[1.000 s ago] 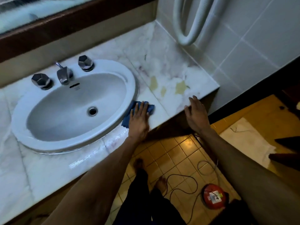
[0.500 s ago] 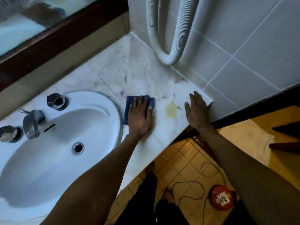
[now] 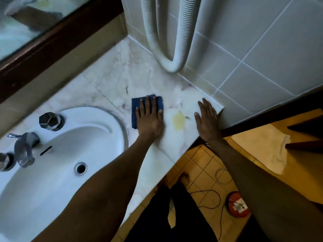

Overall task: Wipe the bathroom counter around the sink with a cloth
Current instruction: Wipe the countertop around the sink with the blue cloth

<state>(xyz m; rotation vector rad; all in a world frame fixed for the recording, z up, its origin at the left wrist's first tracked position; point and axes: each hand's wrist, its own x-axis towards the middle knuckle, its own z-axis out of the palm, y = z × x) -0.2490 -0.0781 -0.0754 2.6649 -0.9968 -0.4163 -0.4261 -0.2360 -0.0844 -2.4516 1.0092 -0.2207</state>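
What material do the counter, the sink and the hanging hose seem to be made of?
Counter: probably polished marble or a look-alike, pale with pinkish veins and a soft sheen.
Sink: likely glazed ceramic, smooth, white and glossy.
Hose: apparently flexible plastic, whitish and finely ribbed, bent in a U.

Bare white marble counter [image 3: 122, 74] lies open beyond the flat blue cloth [image 3: 134, 110]. The looped ribbed white hose [image 3: 174, 63] hangs over its far right corner, the tiled wall [image 3: 262, 58] closing the right side.

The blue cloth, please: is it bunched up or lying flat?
Flat: the blue cloth lies as a neat rectangle on the counter under the left hand.
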